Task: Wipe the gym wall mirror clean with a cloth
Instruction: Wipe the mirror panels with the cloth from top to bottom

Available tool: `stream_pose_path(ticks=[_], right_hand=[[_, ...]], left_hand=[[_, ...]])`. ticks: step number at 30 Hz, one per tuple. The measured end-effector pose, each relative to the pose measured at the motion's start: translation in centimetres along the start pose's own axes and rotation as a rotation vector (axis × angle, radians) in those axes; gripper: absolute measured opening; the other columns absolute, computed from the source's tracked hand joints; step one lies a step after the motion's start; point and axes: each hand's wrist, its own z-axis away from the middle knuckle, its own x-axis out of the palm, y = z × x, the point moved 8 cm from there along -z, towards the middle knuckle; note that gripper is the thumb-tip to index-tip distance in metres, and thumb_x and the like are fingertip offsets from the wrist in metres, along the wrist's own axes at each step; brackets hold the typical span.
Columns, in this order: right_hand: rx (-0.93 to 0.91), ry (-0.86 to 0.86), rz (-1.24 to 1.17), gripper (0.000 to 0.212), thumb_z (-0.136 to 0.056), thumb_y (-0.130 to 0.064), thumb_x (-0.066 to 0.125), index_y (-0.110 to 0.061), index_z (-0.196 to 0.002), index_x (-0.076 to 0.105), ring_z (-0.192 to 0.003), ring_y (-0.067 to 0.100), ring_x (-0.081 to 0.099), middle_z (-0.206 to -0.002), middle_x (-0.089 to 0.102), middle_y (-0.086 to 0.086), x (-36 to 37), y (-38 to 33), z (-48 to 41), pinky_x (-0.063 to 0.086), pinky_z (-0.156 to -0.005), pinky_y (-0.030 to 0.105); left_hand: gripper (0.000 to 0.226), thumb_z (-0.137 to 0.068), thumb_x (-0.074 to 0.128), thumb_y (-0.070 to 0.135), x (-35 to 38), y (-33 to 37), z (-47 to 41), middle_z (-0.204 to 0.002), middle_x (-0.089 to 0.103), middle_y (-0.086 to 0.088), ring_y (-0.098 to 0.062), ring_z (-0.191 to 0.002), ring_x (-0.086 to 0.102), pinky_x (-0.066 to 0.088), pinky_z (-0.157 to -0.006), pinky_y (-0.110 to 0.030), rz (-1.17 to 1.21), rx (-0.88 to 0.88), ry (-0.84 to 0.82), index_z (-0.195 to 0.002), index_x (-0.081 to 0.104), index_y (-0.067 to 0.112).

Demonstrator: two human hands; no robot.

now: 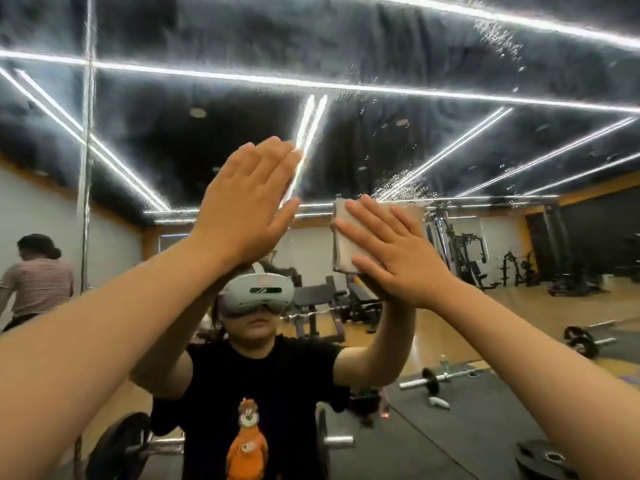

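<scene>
The wall mirror [450, 140] fills the view and reflects the gym and me. Water droplets and streaks speckle its upper right part. My right hand [398, 251] lies flat with fingers spread, pressing a folded beige cloth [343, 237] against the glass at centre right. The cloth shows left of and above my fingers. My left hand [249, 199] is raised beside it, open and flat, fingers together, held at the glass with nothing in it. Whether the left palm touches the mirror I cannot tell.
A vertical seam [86, 143] between mirror panels runs down the left side. In the reflection there are barbells [429, 379] on dark mats, weight benches [325, 299], machines at the right, and another person [38, 282] at the far left.
</scene>
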Motion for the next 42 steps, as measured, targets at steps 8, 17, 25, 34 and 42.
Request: stream_pose_path(ticks=[8, 17, 25, 34, 42], right_hand=[[0.107, 0.023, -0.029, 0.055, -0.097, -0.057, 0.009, -0.046, -0.15, -0.002, -0.15, 0.005, -0.013, -0.161, -0.008, -0.017, -3.6, 7.1, -12.8, -0.01, -0.12, 0.033], [0.309, 0.06, -0.07, 0.05, -0.108, -0.039, 0.024, -0.043, -0.154, 0.005, -0.152, 0.01, -0.007, -0.166, -0.005, -0.01, -7.4, 13.6, -24.0, -0.006, -0.122, 0.038], [0.292, 0.062, -0.077, 0.05, -0.096, -0.052, 0.012, -0.054, -0.144, -0.005, -0.139, -0.01, -0.024, -0.155, -0.016, -0.027, -4.6, 8.2, -14.8, -0.017, -0.114, 0.024], [0.414, 0.049, -0.05, 0.056, -0.103, -0.045, 0.012, -0.039, -0.155, -0.007, -0.147, 0.003, -0.021, -0.163, -0.017, -0.013, -4.0, 5.4, -10.9, -0.011, -0.122, 0.037], [0.713, 0.08, -0.194, 0.057, -0.107, -0.038, 0.019, -0.033, -0.156, -0.01, -0.15, 0.024, -0.019, -0.165, -0.016, 0.005, -2.9, 4.4, -11.2, -0.011, -0.12, 0.047]], left_hand=[[0.069, -0.092, 0.026, 0.048, -1.2, -5.4, -7.4, -0.142, 0.05, -0.016, -0.034, -0.134, 0.042, 0.019, -0.117, -0.044, 0.006, -0.103, 0.077, -0.139, 0.049, 0.005], [0.07, -0.096, 0.029, 0.054, 0.6, -7.9, -8.9, -0.158, 0.031, -0.008, -0.024, -0.148, 0.023, 0.005, -0.122, -0.037, 0.032, -0.096, 0.071, -0.152, 0.032, 0.013], [0.073, -0.095, 0.029, 0.059, 0.4, -7.6, -8.5, -0.161, 0.022, -0.004, -0.021, -0.15, 0.015, 0.002, -0.125, -0.038, 0.039, -0.109, 0.069, -0.155, 0.025, 0.017], [0.069, -0.097, 0.039, 0.053, 0.2, -7.5, -8.7, -0.16, 0.026, -0.009, -0.026, -0.149, 0.018, 0.008, -0.122, -0.04, 0.046, -0.095, 0.055, -0.152, 0.029, 0.012], [0.07, -0.097, 0.036, 0.054, 0.2, -7.5, -8.7, -0.16, 0.024, -0.008, -0.025, -0.149, 0.016, 0.005, -0.122, -0.04, 0.054, -0.106, 0.066, -0.153, 0.027, 0.014]])
